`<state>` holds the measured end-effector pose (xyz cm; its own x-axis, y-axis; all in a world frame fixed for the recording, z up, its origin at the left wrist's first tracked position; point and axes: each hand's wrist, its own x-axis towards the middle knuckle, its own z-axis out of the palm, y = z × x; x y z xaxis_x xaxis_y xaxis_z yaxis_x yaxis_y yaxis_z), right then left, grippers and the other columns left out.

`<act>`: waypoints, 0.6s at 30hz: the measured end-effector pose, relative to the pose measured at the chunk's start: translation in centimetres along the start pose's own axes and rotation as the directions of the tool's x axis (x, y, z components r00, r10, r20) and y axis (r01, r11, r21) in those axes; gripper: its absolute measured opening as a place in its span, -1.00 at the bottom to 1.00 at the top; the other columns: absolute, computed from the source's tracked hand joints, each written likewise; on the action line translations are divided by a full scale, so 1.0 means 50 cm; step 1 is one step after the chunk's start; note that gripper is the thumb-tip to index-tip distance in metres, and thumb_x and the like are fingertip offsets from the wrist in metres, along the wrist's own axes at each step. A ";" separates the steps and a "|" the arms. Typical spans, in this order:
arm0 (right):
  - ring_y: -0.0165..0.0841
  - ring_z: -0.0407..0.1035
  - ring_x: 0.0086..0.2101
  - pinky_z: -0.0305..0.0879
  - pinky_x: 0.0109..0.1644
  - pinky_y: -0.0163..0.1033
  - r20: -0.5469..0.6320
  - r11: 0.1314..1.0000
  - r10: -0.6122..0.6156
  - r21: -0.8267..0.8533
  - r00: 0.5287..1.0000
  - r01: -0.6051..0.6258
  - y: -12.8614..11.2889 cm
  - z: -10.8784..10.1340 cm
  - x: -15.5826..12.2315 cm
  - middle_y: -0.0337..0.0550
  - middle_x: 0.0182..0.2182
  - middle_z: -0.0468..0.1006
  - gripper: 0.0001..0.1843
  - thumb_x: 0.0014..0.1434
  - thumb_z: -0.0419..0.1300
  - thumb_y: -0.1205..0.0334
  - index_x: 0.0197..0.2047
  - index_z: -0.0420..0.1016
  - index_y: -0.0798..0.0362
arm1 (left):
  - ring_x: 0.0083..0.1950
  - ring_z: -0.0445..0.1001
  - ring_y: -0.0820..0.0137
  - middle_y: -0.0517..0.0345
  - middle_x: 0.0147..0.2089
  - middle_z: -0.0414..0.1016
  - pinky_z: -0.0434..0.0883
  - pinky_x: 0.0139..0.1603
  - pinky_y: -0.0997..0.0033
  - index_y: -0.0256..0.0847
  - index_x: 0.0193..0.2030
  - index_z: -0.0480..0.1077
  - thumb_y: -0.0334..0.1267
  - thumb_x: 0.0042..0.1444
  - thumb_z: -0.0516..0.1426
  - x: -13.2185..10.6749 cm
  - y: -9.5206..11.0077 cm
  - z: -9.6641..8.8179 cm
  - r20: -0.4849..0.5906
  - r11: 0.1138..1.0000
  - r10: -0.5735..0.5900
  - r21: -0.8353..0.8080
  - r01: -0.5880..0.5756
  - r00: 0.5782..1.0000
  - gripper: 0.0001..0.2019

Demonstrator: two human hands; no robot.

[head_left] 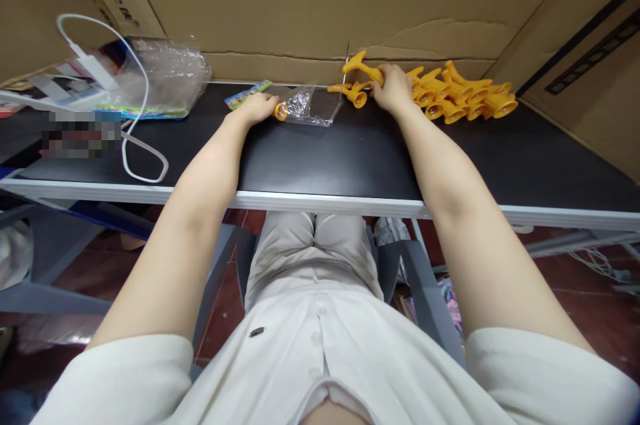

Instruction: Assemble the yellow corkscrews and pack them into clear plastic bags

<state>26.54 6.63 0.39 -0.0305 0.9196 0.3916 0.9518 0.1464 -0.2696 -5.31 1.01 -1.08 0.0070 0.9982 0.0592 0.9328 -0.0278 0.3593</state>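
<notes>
My left hand [257,108] is closed at the colourful header end of a clear plastic bag [320,115], which lies on the black table. A round yellow cup-shaped end [281,111] shows beside its fingertips, seemingly inside the bag. On the right, my right hand [395,88] grips a yellow plastic toy [361,66] with a forked end that points left. Below it, another yellow toy with a flared, cone-shaped end [359,99] lies near the bag's open side. Its far part is hidden behind the right hand's fingers.
Several yellow toys [463,97] lie piled right of my right hand. A stack of clear bags [165,81] with colourful headers sits at the left, near a white cable [145,88] and charger [95,70]. Cardboard walls [310,5] stand behind the table [325,158].
</notes>
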 end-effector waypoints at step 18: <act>-0.54 0.37 -0.54 0.59 0.30 0.28 0.245 0.904 -0.138 0.427 0.959 0.021 -0.031 -0.170 -0.048 0.01 0.05 0.79 -0.53 0.27 0.52 0.53 0.23 0.79 0.13 | 0.61 0.39 0.09 0.01 0.56 0.50 0.24 0.68 0.18 -0.29 0.53 0.45 -0.09 0.53 0.00 -0.020 0.059 -0.028 -0.140 0.988 0.147 -0.028 -0.153 0.979 -0.42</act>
<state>27.76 1.08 7.34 -0.2360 0.9516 0.1971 0.7297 0.3074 -0.6107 -3.06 -0.13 1.26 0.0936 0.9659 0.2414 0.9103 -0.1812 0.3721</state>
